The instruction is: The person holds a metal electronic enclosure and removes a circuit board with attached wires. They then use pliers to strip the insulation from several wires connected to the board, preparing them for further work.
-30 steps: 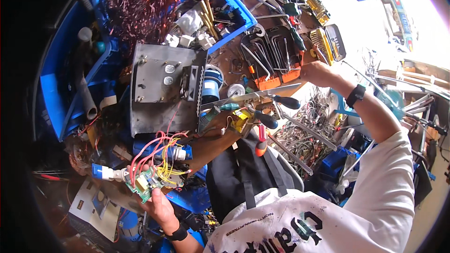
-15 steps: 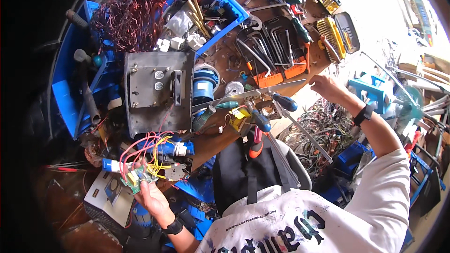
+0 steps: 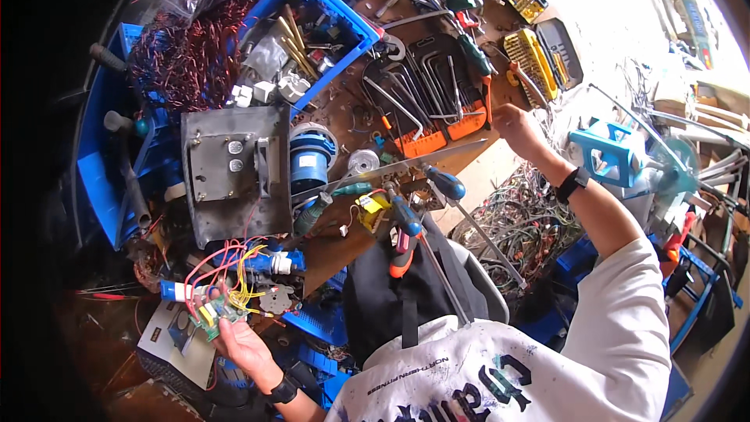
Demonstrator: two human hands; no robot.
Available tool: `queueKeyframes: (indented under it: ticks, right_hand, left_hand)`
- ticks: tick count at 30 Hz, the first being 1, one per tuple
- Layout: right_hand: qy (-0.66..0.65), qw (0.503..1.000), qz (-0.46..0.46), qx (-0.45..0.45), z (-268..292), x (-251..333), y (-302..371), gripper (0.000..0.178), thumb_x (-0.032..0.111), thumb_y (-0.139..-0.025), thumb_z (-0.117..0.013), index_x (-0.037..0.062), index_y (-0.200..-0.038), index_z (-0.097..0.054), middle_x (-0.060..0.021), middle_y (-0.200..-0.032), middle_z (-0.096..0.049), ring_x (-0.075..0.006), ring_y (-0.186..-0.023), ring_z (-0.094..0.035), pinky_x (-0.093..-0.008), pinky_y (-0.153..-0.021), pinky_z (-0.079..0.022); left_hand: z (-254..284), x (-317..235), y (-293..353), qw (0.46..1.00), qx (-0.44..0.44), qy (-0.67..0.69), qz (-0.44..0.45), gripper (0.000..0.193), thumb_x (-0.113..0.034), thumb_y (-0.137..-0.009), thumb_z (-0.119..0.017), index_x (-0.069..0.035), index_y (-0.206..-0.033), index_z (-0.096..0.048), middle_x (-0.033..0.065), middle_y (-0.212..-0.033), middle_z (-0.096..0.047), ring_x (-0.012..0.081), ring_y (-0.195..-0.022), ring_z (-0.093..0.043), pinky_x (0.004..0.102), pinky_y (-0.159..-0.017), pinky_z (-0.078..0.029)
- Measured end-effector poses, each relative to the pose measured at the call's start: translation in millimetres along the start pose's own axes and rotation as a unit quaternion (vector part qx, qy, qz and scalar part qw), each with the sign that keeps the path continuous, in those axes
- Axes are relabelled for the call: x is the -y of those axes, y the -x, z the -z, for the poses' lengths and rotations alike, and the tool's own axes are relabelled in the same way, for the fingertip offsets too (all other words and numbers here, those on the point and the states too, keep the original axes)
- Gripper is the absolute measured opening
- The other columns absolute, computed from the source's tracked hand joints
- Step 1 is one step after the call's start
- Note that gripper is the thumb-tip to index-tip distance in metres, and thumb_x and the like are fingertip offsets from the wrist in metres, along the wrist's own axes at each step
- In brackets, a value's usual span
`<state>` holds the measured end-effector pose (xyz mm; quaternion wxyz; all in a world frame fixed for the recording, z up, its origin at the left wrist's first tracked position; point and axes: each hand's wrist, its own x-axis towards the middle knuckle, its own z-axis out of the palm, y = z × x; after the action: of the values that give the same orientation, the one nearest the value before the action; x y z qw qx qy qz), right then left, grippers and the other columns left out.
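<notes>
My left hand [image 3: 244, 348] holds a green circuit board [image 3: 211, 314] at the lower left, gripping its near edge. Red wires [image 3: 205, 270] and yellow wires [image 3: 248, 270] loop up from the board. At the right edge of the bench, my right hand [image 3: 519, 133] has its fingers bent together beside a thin orange tool [image 3: 489, 98]. Whether it touches that tool, or holds anything, is hidden. Just left of it lies a hex key set [image 3: 422, 86] in a black and orange holder. A grey metal box panel [image 3: 234, 176] stands beyond the circuit board.
A blue bin [image 3: 351, 19] holds loose parts beside a tangle of dark red wire [image 3: 187, 59]. Long screwdrivers [image 3: 406, 217] jut over the bench's near edge, above a black bag [image 3: 375, 289]. Bit sets [image 3: 531, 59] lie at the far right; a wire heap [image 3: 508, 223] sits below.
My right hand has moved farther over the bench, up to the thin orange tool. My left hand keeps hold of the circuit board. The whole view has shifted slightly.
</notes>
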<state>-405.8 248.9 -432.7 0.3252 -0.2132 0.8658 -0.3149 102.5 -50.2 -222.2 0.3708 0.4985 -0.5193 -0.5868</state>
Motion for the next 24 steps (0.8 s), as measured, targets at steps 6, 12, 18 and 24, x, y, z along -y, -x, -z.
queueKeyframes:
  ticks: [6, 12, 18, 24]
  right_hand:
    - [0.18, 0.954, 0.159, -0.179, 0, 45, -34, 0.027, 0.019, -0.086, -0.065, 0.0075, -0.11, -0.058, -0.0142, -0.106, -0.055, -0.0326, -0.093, -0.057, -0.0404, -0.08, -0.048]
    - [0.244, 0.94, 0.141, -0.191, 6, 71, -64, 0.037, 0.031, -0.087, -0.065, 0.0069, -0.114, -0.058, -0.0147, -0.104, -0.059, -0.0328, -0.092, -0.06, -0.041, -0.08, -0.049]
    - [0.227, 0.959, 0.109, -0.13, 11, 76, -83, 0.036, 0.032, -0.084, -0.068, 0.0065, -0.109, -0.06, -0.014, -0.102, -0.061, -0.0329, -0.095, -0.061, -0.0414, -0.081, -0.049]
    - [0.21, 0.968, 0.092, -0.103, 28, 97, -80, 0.03, 0.03, -0.084, -0.068, 0.0034, -0.096, -0.064, -0.0161, -0.097, -0.062, -0.0327, -0.089, -0.063, -0.0408, -0.078, -0.05]
  left_hand:
    - [-5, -4, 4, 0.999, 0.005, 0.032, 0.013, 0.06, -0.011, -0.094, -0.048, 0.0, -0.148, -0.023, 0.0189, -0.144, -0.04, 0.037, -0.133, -0.04, 0.0474, -0.113, -0.025]
    - [-4, -1, 5, 1.0, -0.017, 0.011, 0.011, 0.057, -0.013, -0.096, -0.047, -0.003, -0.148, -0.025, 0.017, -0.143, -0.043, 0.0332, -0.132, -0.042, 0.0476, -0.112, -0.028]
    - [-7, -3, 8, 1.0, -0.014, 0.017, 0.014, 0.055, -0.013, -0.096, -0.048, -0.001, -0.146, -0.029, 0.0171, -0.142, -0.045, 0.0325, -0.132, -0.043, 0.0465, -0.112, -0.027]
    - [-11, -1, 6, 0.999, -0.03, 0.027, 0.002, 0.056, -0.013, -0.094, -0.049, 0.0, -0.145, -0.03, 0.0175, -0.14, -0.046, 0.0333, -0.131, -0.043, 0.0475, -0.112, -0.028]
